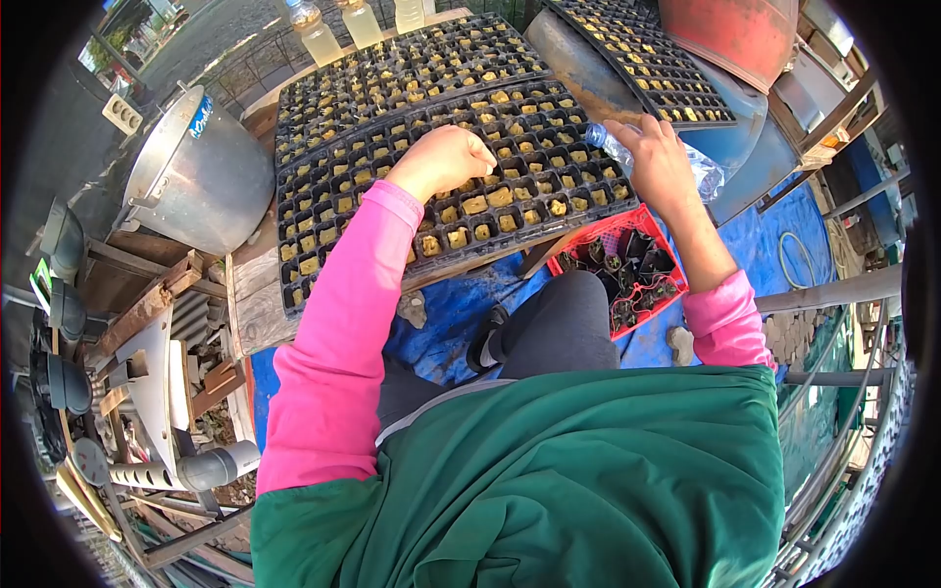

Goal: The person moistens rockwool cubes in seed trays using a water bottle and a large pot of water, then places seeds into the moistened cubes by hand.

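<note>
My left hand (446, 162) is over the near black seedling tray (338, 220), its fingers pinched together. Whether something small sits between the fingertips is too fine to make out. Many of the tray's cells hold yellowish sponge-like cubes (474, 205). At the tray's right corner, my right hand (659, 162) is wrapped over a clear plastic bottle (706, 174). The bottle lies on its side, its blue cap (596, 135) pointing left over the tray. Behind the near tray lies a second seedling tray (392, 78) with similar cubes.
A large metal pot (201, 167) stands left of the trays. Bottles of cloudy liquid (361, 24) line the back edge. Another seedling tray (647, 59) rests on a blue barrel (750, 137). Below, a red crate (637, 318) with dark pots sits on blue tarp (441, 328).
</note>
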Tool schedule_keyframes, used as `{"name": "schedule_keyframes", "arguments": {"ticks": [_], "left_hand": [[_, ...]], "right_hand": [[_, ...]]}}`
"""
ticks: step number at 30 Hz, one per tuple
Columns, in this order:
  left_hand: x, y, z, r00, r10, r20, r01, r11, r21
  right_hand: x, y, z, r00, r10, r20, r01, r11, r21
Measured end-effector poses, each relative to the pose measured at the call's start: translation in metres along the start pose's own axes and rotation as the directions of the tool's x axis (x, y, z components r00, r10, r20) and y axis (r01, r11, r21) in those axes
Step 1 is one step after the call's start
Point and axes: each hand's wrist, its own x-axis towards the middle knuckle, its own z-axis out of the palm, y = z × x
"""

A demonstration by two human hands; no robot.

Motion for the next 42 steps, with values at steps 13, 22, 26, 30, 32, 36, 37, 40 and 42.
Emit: {"name": "schedule_keyframes", "arguments": {"ticks": [13,22,26,30,32,36,37,40,42], "left_hand": [[0.001,0.000,0.003,0.999,-0.041,0.003,0.041,0.999,-0.034],[0.006,0.002,0.005,0.999,-0.045,0.023,0.045,0.999,-0.006],[0.005,0.006,0.005,0.998,-0.045,0.033,0.046,0.999,-0.012],[0.006,0.006,0.006,0.998,-0.046,0.048,0.048,0.998,-0.028],[0.007,0.005,0.007,0.997,-0.049,0.052,0.051,0.998,-0.035],[0.009,0.003,0.009,0.998,-0.040,0.051,0.042,0.998,-0.040],[0.008,0.002,0.009,0.998,-0.039,0.050,0.041,0.998,-0.043],[0.006,0.005,0.007,0.997,-0.047,0.054,0.050,0.998,-0.049],[0.006,0.004,0.008,0.998,-0.050,0.050,0.052,0.997,-0.048]], "right_hand": [[-0.001,0.004,0.005,1.000,0.002,0.006,-0.002,0.999,-0.038],[-0.005,0.011,0.008,0.999,-0.018,-0.049,0.017,1.000,-0.026],[-0.006,0.014,0.011,0.999,0.031,0.012,-0.030,0.996,-0.083],[-0.007,0.015,0.010,0.996,0.067,0.054,-0.062,0.995,-0.077],[-0.008,0.016,0.011,0.996,0.068,0.060,-0.064,0.995,-0.078],[-0.008,0.018,0.015,0.997,0.065,0.051,-0.061,0.995,-0.080],[-0.008,0.017,0.015,0.997,0.064,0.051,-0.060,0.995,-0.080],[-0.007,0.016,0.014,0.996,0.067,0.066,-0.062,0.995,-0.078],[-0.007,0.015,0.014,0.994,0.076,0.080,-0.070,0.994,-0.085]]}}
